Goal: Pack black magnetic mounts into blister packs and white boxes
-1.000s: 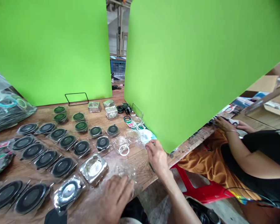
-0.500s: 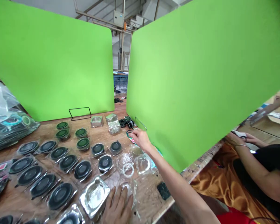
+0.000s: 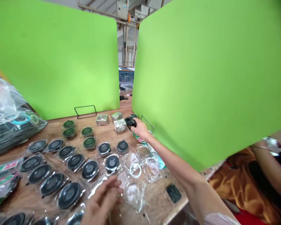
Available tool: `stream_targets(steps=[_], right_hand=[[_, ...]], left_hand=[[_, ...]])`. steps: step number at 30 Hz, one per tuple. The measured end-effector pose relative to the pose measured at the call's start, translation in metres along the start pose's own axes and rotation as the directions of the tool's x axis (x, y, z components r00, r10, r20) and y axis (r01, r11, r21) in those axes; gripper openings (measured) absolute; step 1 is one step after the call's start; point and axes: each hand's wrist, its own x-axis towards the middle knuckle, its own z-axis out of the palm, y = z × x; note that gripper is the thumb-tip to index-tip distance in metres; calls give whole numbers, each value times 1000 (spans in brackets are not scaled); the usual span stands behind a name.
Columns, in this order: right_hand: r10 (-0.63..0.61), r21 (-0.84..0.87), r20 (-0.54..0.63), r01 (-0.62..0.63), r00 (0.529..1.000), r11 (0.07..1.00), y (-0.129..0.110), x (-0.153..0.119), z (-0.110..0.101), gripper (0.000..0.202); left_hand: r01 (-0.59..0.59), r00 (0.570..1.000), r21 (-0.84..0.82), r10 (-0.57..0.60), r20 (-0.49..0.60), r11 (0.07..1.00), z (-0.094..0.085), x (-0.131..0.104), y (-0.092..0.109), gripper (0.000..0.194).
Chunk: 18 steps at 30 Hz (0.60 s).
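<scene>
My right hand (image 3: pixel 140 128) reaches to the far part of the table and grips a black round lid (image 3: pixel 130 122) beside the stacked clear packs (image 3: pixel 120 125). My left hand (image 3: pixel 103 200) is raised over the near part of the table, fingers apart, with nothing seen in it. Partly under it lies a shiny clear tray (image 3: pixel 97 187). Rows of black round lids in clear packs (image 3: pixel 69 195) cover the left side. A white ring (image 3: pixel 135 170) lies on clear plastic shells (image 3: pixel 133 192) right of my left hand.
Green panels (image 3: pixel 79 62) stand behind and at the right. Plastic bags of rings (image 3: pixel 18 125) sit at the left. A dark phone-like object (image 3: pixel 173 193) lies near the right edge. Another person's arm (image 3: pixel 271 165) shows at the right.
My right hand has moved farther out and closed on the black lid. My left hand has lifted and turned off the clear tray and plastic. The view has shifted slightly.
</scene>
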Motion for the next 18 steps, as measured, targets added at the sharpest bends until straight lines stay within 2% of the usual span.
stream_targets(steps=[2, 3, 4, 5, 6, 7, 8, 9, 10, 12, 14, 16, 18], right_hand=[[-139, 95, 79, 132, 987, 987, -14, -55, -12, 55], [-334, 254, 162, 288, 928, 923, -21, -85, -18, 62], [-469, 376, 185, 379, 864, 846, -26, -113, -23, 68], [-570, 436, 203, 448, 796, 781, -28, -138, -28, 67], [-620, 451, 195, 493, 760, 744, -26, -156, -32, 61], [-586, 372, 189, 495, 788, 785, -20, -168, -34, 52], [-488, 224, 175, 448, 855, 865, -9, -173, -36, 39], [-343, 43, 133, 340, 930, 939, 4, -172, -36, 29], [-172, -144, 59, 179, 983, 973, 20, -167, -35, 23], [27, -335, -50, -42, 998, 941, 51, -151, -32, 22], [80, -386, -73, -102, 994, 917, 72, -139, -30, 18], [91, -423, -106, -128, 990, 897, 77, -138, -35, 15], [79, -452, -177, -152, 981, 879, 67, -150, -48, 18]], left_hand=[[259, 964, -303, -230, 130, 917, 6, 5, 16, 42], [339, 939, -389, -284, 192, 857, 8, 7, 19, 43], [393, 919, -438, -326, 223, 808, 10, 7, 20, 41], [431, 902, -460, -372, 218, 776, 11, 5, 17, 38], [456, 888, -465, -420, 185, 759, 12, 2, 14, 37], [468, 877, -461, -461, 138, 754, 13, -2, 9, 37], [478, 867, -446, -487, 103, 757, 14, -6, 5, 38], [485, 866, -418, -489, 106, 768, 15, -10, 1, 39], [471, 879, -384, -456, 135, 794, 16, -13, -1, 40], [374, 923, -317, -317, 216, 872, 19, -16, 0, 44], [219, 956, -237, -160, 247, 946, 21, -16, 5, 47], [25, 982, -80, -9, 188, 997, 21, -12, 8, 50], [-157, 982, 145, 139, 130, 977, 20, -9, 8, 53]])
